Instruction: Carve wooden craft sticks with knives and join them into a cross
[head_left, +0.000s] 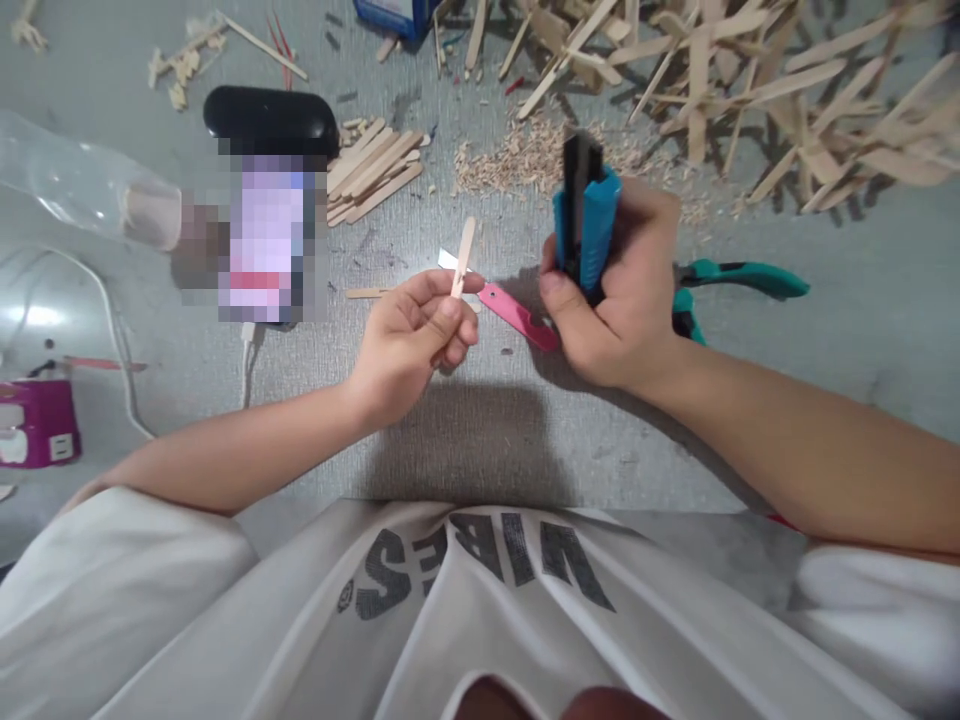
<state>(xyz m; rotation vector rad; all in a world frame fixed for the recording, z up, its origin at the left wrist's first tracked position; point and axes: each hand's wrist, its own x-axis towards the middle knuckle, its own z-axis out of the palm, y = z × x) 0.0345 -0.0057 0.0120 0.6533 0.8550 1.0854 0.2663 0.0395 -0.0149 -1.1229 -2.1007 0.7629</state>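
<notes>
My left hand pinches a wooden craft stick between thumb and fingers, its far end pointing up and away. A small dark mark or notch shows on the stick near my thumb. In my right hand is a blue and black stapler, held upright with the fingers wrapped round it. Between the hands a pink-handled knife lies on the table, its blade partly behind my left fingers. Another craft stick lies flat, partly hidden by my left hand.
Pliers with teal handles lie beyond my right hand. Wood shavings and a large heap of craft sticks spread at the back. At left are a stack of sticks, a black case, a blurred phone and a clear bottle.
</notes>
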